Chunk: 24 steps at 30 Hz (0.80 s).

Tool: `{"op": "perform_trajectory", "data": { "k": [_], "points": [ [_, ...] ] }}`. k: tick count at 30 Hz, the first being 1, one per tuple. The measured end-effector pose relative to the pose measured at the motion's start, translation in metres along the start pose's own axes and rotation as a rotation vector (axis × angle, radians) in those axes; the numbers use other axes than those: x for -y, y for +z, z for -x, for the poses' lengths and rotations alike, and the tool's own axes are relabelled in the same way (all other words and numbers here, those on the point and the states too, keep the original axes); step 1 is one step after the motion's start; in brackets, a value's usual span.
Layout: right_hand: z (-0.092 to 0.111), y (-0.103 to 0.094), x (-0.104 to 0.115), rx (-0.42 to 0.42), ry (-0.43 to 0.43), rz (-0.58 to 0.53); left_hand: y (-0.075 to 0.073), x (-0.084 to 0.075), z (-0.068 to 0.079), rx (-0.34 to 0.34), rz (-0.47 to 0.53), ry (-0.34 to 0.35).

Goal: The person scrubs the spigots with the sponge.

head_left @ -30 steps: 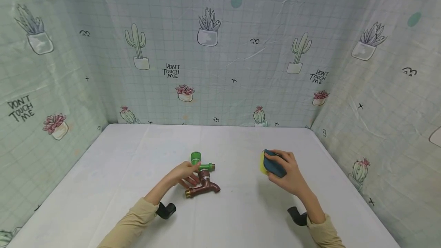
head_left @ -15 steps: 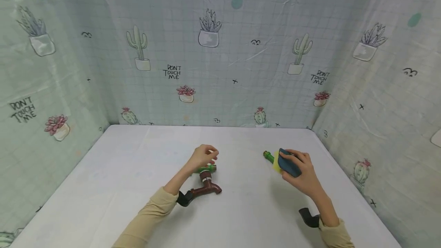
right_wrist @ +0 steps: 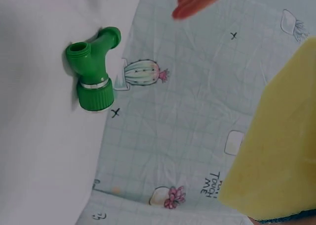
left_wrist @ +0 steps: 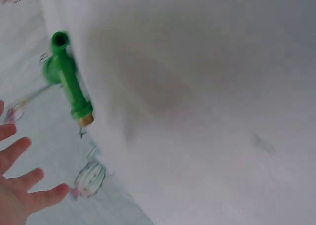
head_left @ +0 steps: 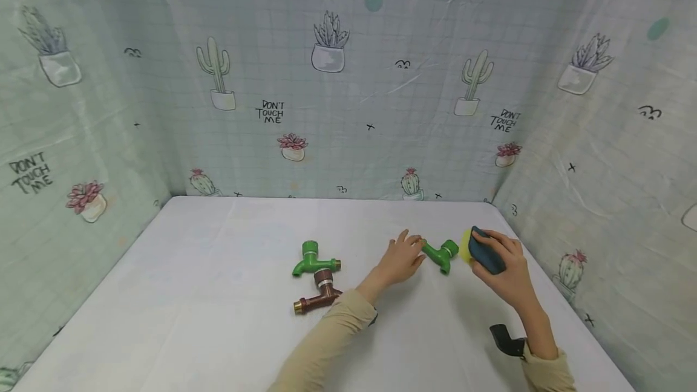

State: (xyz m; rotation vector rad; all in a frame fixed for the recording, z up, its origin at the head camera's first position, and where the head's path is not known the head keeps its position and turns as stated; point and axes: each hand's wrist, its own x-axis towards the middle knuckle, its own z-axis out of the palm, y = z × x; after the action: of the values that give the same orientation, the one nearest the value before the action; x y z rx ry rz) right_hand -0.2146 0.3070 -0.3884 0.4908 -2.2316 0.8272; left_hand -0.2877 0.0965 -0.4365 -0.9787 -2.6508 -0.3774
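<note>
My right hand [head_left: 514, 271] grips a sponge [head_left: 486, 253], dark blue on one side and yellow on the other, held above the right of the table. To its left lies a green tap [head_left: 438, 253] with a ribbed knob. My left hand [head_left: 402, 257] reaches over to that tap's threaded end, fingertips right beside it in the head view. Its fingers spread apart in the left wrist view, with nothing between them. The right wrist view has the green tap's spout and knob, the sponge's yellow face [right_wrist: 276, 141] close up, and my left fingers at the top.
Another green tap [head_left: 310, 264] lies left of centre on the white table [head_left: 190, 295]. Just in front of it is a brown tap [head_left: 318, 301], partly covered by my left sleeve [head_left: 327, 343]. A cactus-print cloth [head_left: 370, 95] walls the back and sides.
My left hand has let go of the left green tap and moved right to the other one. My right hand has shifted right with the sponge, uncovering that tap.
</note>
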Motion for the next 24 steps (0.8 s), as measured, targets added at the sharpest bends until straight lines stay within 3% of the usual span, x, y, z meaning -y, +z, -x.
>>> {"op": "perform_trajectory", "data": {
  "k": [4, 7, 14, 18, 24],
  "points": [
    [0.000, -0.002, -0.001, -0.018, 0.016, 0.003, 0.019, -0.016, -0.015, 0.139, -0.109, 0.034],
    [0.000, -0.002, -0.001, -0.031, 0.013, -0.012, 0.032, -0.023, -0.020, 0.190, -0.178, 0.034],
    [0.001, 0.002, 0.001, -0.042, 0.001, -0.031, 0.045, -0.029, -0.018, 0.311, -0.239, -0.049],
    [0.001, 0.002, -0.001, -0.045, -0.006, -0.019, 0.046, -0.031, -0.020, 0.314, -0.302, -0.054],
    [0.000, 0.002, -0.004, -0.078, -0.023, -0.029, 0.038, -0.037, -0.027, 0.279, -0.407, 0.001]
  ]
}}
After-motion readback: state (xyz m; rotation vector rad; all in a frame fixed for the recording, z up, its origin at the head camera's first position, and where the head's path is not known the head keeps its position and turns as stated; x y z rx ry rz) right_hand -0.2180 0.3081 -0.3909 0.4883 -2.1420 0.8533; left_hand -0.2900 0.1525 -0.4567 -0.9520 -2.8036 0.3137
